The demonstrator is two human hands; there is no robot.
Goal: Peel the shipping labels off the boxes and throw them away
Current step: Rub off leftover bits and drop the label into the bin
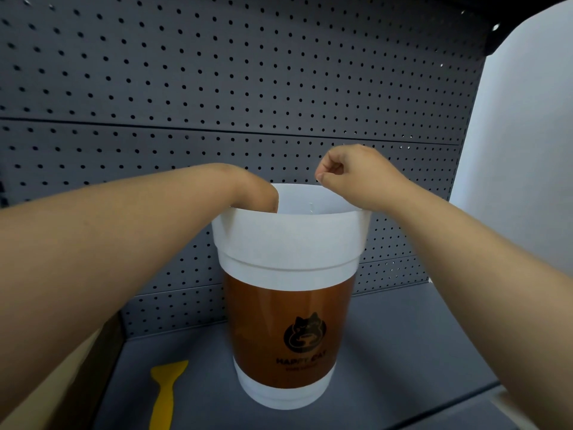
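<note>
A cup-shaped bin, white with a brown band and a cat logo, stands on the grey shelf in the middle of the view. My left hand dips over the bin's left rim, and its fingers are hidden inside. My right hand hovers just above the far right rim with the fingers curled and the thumb pinched against the forefinger. I cannot make out a label in either hand. The edge of a brown cardboard box shows at the lower left under my left forearm.
A yellow plastic scraper lies on the grey shelf left of the bin. A dark pegboard wall rises right behind the bin. A white wall stands at the right.
</note>
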